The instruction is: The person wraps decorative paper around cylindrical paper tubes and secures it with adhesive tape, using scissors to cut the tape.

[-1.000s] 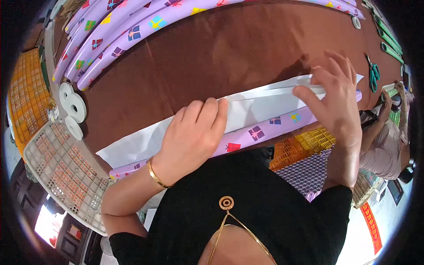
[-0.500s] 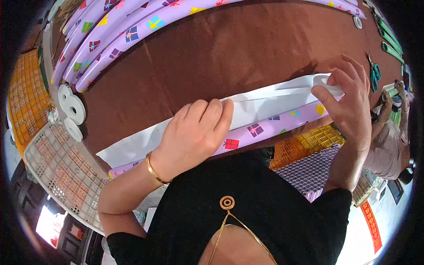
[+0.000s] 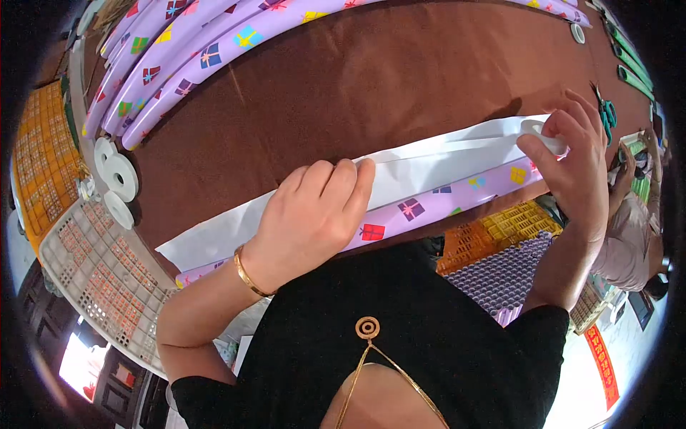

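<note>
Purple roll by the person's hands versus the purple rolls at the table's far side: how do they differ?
The near roll has a white strip spread along it; the far rolls show only their patterned outside.
The near roll lies by itself, while the far rolls lie side by side in a bunch.
The left hand covers part of the near roll; no hand touches the far rolls.
Both share the gift-box print on purple.

One head-worn fisheye view looks forward and steeply down from close above the near edge of the brown-covered table (image 3: 343,86).
</note>
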Tool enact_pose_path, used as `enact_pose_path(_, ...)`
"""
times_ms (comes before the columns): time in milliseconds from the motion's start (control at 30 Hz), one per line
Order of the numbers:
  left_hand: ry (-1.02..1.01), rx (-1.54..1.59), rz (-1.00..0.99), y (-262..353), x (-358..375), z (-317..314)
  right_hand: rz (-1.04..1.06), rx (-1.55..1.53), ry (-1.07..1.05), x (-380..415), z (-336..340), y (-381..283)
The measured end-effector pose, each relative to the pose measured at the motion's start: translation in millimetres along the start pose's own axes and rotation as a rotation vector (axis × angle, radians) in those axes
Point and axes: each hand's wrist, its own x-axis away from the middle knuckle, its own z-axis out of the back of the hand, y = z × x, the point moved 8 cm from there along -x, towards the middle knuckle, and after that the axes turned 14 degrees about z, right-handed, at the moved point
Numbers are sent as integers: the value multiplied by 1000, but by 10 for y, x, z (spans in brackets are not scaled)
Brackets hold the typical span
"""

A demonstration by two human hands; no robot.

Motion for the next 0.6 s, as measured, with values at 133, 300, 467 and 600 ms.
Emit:
enact_pose_path(133, -15, -6, -6, 3, 0, -6, 41, 23, 26, -47, 9, -59)
enact_pose_path(300, -28, -33, -19, 6, -13, -15, 40, 40, 7, -71, -27, -77)
enact_pose_path(467, -10, -128, -102, 68, -63, -23, 54, 31, 30, -62, 11, -62)
enact_pose_path(600, 7, -166, -120, 81, -74, -30, 63, 24, 30, -53, 42, -50)
